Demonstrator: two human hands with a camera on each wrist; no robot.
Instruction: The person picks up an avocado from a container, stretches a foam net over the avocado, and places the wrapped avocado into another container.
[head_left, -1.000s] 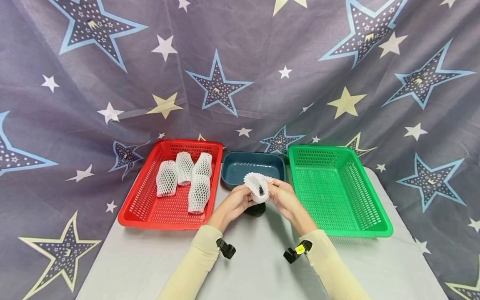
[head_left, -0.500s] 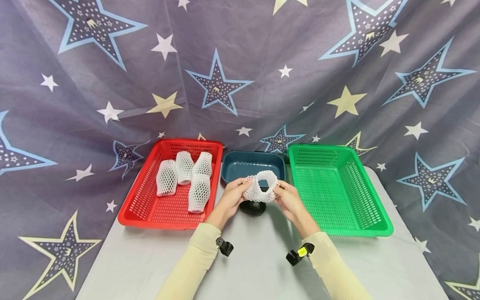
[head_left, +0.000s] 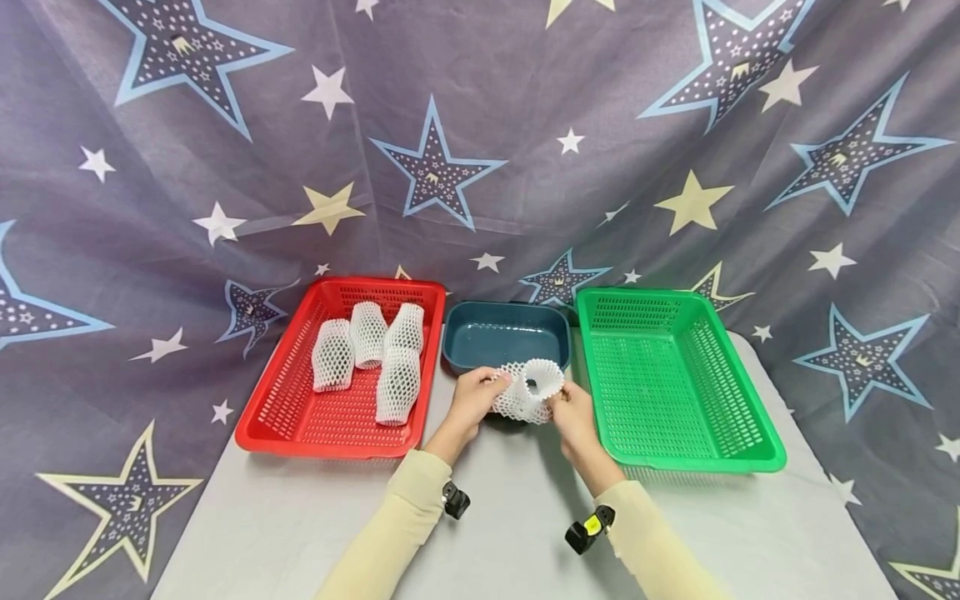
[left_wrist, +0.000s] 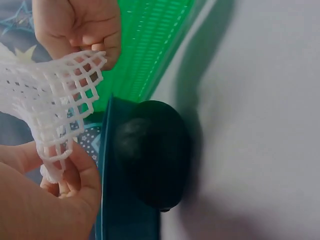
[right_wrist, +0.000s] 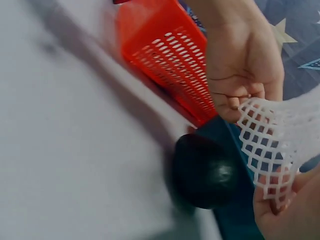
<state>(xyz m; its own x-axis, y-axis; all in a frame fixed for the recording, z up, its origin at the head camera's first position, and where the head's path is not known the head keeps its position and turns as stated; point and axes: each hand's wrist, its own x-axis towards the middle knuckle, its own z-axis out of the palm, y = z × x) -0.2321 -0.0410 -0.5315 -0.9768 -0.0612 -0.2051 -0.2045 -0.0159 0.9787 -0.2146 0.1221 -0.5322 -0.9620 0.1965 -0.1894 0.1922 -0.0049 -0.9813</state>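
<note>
A white foam fruit net (head_left: 513, 402) is stretched between my two hands, its open end spread wide. My left hand (head_left: 471, 406) pinches one side of the net. On the opposite side, the right hand (head_left: 577, 423) pinches its edge between thumb and fingers. Below the net, a dark, smooth oval fruit, which looks like an avocado (left_wrist: 156, 155), lies on the table just in front of the blue dish. Neither hand touches it. From the head view the net hides most of this fruit; the right wrist view shows the avocado (right_wrist: 202, 172) plainly.
To the left stands a red basket (head_left: 330, 429) with several white foam nets (head_left: 397, 387) inside. A dark blue dish (head_left: 510, 335) sits at the back centre, between it and a green basket (head_left: 652, 400) on the right. A starry curtain (head_left: 517, 75) hangs behind the table.
Both hands first spread the net's opening wider, then lowered it towards the table. The net now covers most of the avocado in the head view. Baskets and dish have not moved.
</note>
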